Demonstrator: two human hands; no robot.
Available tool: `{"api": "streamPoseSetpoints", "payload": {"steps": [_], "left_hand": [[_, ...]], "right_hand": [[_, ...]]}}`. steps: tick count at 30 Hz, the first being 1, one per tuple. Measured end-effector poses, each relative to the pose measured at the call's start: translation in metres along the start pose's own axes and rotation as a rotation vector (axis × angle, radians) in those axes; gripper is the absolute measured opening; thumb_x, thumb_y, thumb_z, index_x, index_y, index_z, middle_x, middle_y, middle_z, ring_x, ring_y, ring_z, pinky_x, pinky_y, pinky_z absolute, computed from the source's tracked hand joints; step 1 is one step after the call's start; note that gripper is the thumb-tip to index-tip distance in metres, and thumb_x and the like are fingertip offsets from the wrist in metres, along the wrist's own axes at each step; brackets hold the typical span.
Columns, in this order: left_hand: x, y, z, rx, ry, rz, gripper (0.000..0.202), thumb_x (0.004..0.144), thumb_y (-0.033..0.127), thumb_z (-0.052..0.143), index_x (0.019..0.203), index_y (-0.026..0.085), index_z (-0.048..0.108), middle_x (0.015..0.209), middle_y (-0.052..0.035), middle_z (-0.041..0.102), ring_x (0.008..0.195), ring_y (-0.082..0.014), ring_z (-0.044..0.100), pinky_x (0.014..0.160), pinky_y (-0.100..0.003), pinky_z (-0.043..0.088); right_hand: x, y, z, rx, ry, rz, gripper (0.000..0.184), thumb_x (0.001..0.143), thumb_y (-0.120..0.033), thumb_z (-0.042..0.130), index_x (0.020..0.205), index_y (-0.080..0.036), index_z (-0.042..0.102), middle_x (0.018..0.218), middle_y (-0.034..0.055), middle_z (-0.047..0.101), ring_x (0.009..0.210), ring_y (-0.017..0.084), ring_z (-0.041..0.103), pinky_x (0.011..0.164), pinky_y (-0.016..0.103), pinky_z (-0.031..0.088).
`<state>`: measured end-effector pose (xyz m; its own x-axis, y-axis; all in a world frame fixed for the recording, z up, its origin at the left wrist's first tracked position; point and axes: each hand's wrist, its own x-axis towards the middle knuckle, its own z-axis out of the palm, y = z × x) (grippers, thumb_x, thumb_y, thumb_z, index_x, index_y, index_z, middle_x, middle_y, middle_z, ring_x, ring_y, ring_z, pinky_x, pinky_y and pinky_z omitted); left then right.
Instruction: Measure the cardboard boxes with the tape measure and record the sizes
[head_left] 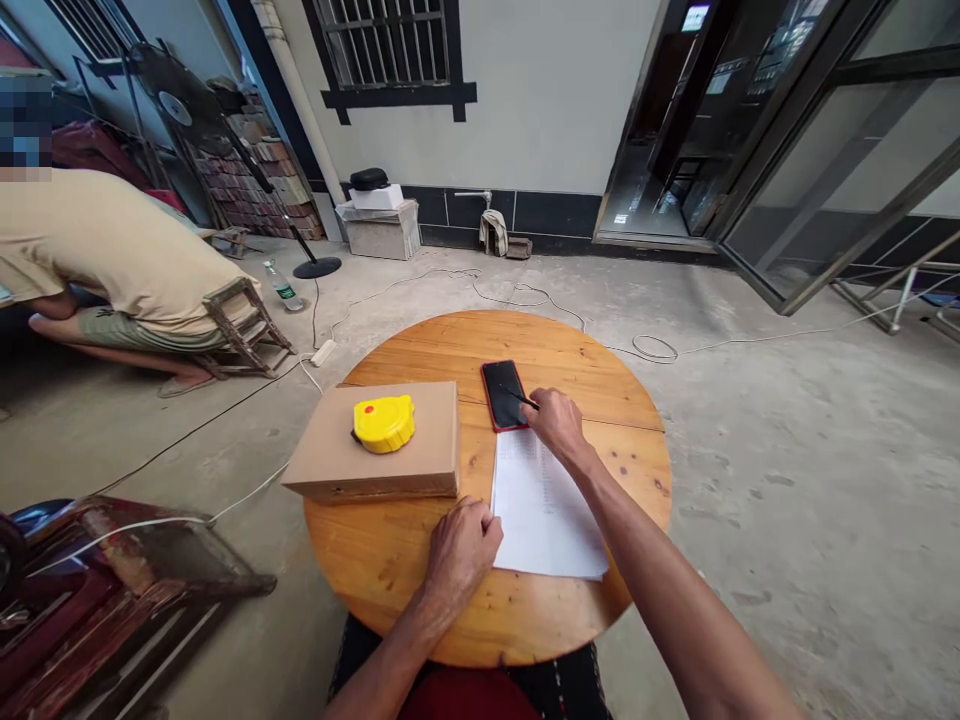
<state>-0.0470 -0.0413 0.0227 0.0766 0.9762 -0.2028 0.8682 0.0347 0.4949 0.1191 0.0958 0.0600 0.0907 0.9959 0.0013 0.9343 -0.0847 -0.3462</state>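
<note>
A white sheet of paper (541,508) with faint printed rows lies on a round wooden table (465,350). My right hand (556,424) rests at the sheet's top edge, fingers closed on a thin dark pen (520,397) whose tip lies over a red-cased phone (504,394) with a dark screen. My left hand (459,549) sits on the table with its fingers curled, touching the paper's left edge. A flat cardboard box (420,450) lies to the left, with a yellow tape measure (384,423) on top of it.
A person in a beige shirt (112,250) crouches at the left beside a wooden stool (244,325). White cables (525,298) run over the concrete floor. A reddish wooden frame (112,570) stands at lower left. Glass doors (825,150) are open at the right.
</note>
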Motion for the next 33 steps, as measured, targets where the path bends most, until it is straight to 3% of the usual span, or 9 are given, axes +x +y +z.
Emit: {"api": "streamPoseSetpoints", "payload": {"steps": [5, 14, 23, 33], "left_hand": [[0.001, -0.002, 0.001, -0.002, -0.012, -0.018, 0.021, 0.083, 0.018, 0.05, 0.063, 0.018, 0.057, 0.075, -0.0022, 0.06, 0.069, -0.0147, 0.054, 0.064, -0.028, 0.03], [0.001, 0.0, -0.003, 0.007, -0.032, -0.033, 0.019, 0.082, 0.017, 0.048, 0.07, 0.018, 0.063, 0.083, -0.0049, 0.066, 0.073, -0.0161, 0.059, 0.064, -0.029, 0.032], [-0.001, 0.007, -0.012, 0.046, -0.031, -0.057, 0.02, 0.08, 0.018, 0.048, 0.077, 0.018, 0.068, 0.09, -0.0063, 0.07, 0.079, -0.0175, 0.063, 0.066, -0.028, 0.037], [-0.002, 0.01, -0.015, 0.087, -0.025, -0.04, 0.024, 0.08, 0.015, 0.048, 0.086, 0.017, 0.071, 0.095, -0.0083, 0.071, 0.083, -0.0196, 0.067, 0.069, -0.029, 0.042]], "right_hand": [[0.018, -0.026, 0.009, -0.081, -0.018, 0.001, 0.041, 0.087, -0.045, 0.061, 0.109, -0.011, 0.067, 0.11, 0.0196, 0.071, 0.1, 0.03, 0.068, 0.076, 0.033, 0.048], [0.028, -0.046, 0.022, -0.181, -0.068, 0.037, 0.068, 0.076, -0.059, 0.07, 0.115, -0.004, 0.063, 0.107, 0.0254, 0.071, 0.1, 0.033, 0.07, 0.08, 0.037, 0.052], [0.039, -0.059, 0.026, -0.222, -0.103, 0.048, 0.055, 0.077, -0.042, 0.069, 0.115, -0.002, 0.064, 0.109, 0.0245, 0.072, 0.102, 0.032, 0.07, 0.082, 0.036, 0.053], [0.042, -0.062, 0.025, -0.249, -0.128, 0.036, 0.053, 0.077, -0.04, 0.069, 0.113, -0.002, 0.066, 0.109, 0.0256, 0.071, 0.101, 0.032, 0.07, 0.081, 0.035, 0.052]]}}
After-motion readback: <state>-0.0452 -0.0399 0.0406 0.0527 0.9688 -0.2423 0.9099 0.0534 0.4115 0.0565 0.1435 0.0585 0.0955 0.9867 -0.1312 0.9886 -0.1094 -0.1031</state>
